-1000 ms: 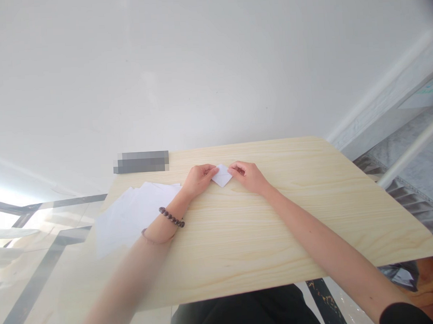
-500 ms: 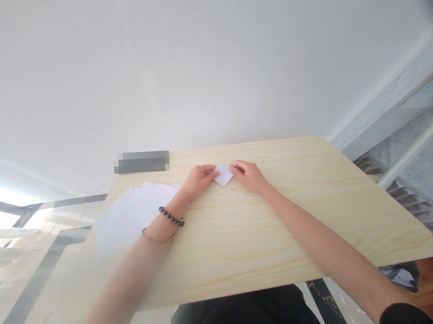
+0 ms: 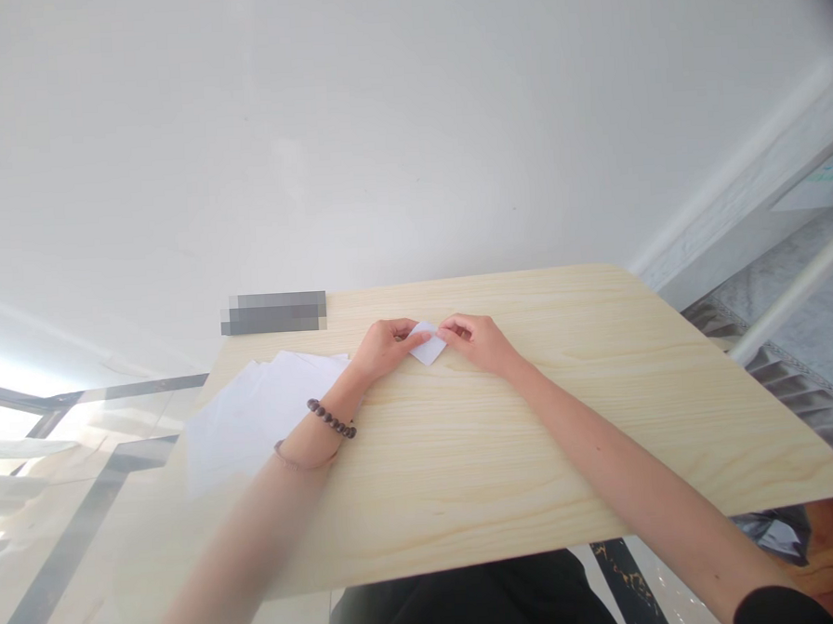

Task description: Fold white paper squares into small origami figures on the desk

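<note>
A small folded piece of white paper [image 3: 428, 348] lies on the light wooden table [image 3: 508, 456] near its far edge. My left hand [image 3: 383, 344] pinches the paper's left side with curled fingers. My right hand [image 3: 477, 339] pinches its right side, fingers curled too. Both hands rest on the tabletop with the paper between them. A dark bead bracelet [image 3: 331, 418] is on my left wrist.
A loose pile of white paper sheets [image 3: 254, 414] lies at the table's left part, beside my left forearm. A blurred dark patch [image 3: 273, 312] sits at the far left edge. A white wall rises behind the table. A white rail [image 3: 793, 297] runs at the right.
The two hands have drawn closer together over the paper, so less of it shows. The arms have stayed in place.
</note>
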Action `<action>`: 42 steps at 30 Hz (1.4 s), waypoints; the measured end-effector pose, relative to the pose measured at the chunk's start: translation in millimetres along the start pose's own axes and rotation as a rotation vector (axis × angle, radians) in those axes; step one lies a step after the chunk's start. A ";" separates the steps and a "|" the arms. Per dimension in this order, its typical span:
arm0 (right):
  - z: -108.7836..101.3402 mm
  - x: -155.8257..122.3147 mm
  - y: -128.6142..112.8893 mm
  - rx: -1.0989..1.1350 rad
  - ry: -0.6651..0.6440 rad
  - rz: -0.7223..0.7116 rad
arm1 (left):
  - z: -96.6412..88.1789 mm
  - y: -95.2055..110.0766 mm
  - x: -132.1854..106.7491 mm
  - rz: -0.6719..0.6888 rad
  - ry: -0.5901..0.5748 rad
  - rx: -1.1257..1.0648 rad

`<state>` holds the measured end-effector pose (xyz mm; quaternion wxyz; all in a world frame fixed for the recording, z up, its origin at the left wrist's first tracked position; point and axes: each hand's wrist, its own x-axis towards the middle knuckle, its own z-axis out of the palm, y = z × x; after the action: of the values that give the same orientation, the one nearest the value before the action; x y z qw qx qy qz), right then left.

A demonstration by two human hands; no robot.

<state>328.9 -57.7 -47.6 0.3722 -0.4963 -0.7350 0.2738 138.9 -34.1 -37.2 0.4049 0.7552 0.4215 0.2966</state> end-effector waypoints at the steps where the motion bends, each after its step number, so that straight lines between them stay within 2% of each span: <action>1: 0.0 -0.1 0.1 -0.006 -0.008 -0.008 | -0.3 0.1 -0.2 -0.001 -0.001 0.005; 7: 0.8 -0.7 0.8 -0.041 -0.058 -0.056 | -2.5 0.5 -0.9 0.018 -0.048 0.051; 14: 2.0 0.4 0.6 -0.051 -0.020 -0.047 | -5.4 -1.4 0.7 0.069 -0.073 0.132; 22: 0.0 -0.6 -2.9 -0.001 -0.034 -0.007 | -0.9 4.6 -2.5 -0.009 0.017 0.070; 34: 0.3 -0.9 -1.2 -0.018 -0.021 -0.034 | 1.2 5.2 -2.3 -0.005 0.028 0.009; 42: 1.5 -1.3 -1.1 -0.036 -0.047 -0.039 | 0.0 4.6 -2.1 0.018 0.015 0.047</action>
<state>327.3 -59.4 -48.0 0.3509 -0.4819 -0.7579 0.2649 139.7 -37.4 -33.4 0.3810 0.7663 0.4245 0.2958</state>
